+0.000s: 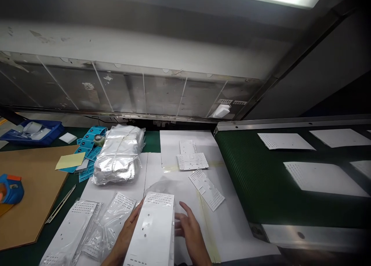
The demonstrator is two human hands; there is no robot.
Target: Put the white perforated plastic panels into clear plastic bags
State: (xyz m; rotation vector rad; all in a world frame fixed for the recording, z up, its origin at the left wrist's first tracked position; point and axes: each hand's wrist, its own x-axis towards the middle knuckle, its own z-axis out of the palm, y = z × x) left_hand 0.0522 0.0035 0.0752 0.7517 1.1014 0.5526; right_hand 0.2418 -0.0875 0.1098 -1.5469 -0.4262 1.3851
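Note:
A stack of white perforated sheets [153, 231] lies at the near edge of the table. My left hand [127, 235] rests along the stack's left side with its fingers pressed against the edge. My right hand [189, 231] is beside the stack's right edge, fingers spread and partly behind a clear plastic bag [165, 188] that lies over the far end. More bagged perforated sheets [87, 227] lie to the left of my left hand.
A bundle of silvery bags [120, 156] sits further back, with blue labels [89, 142] beside it. Small white perforated pieces [193, 161] lie on the white paper. A green conveyor belt [261, 181] at right carries white sheets [321, 179]. Cardboard [31, 196] and a blue tray [34, 131] are at left.

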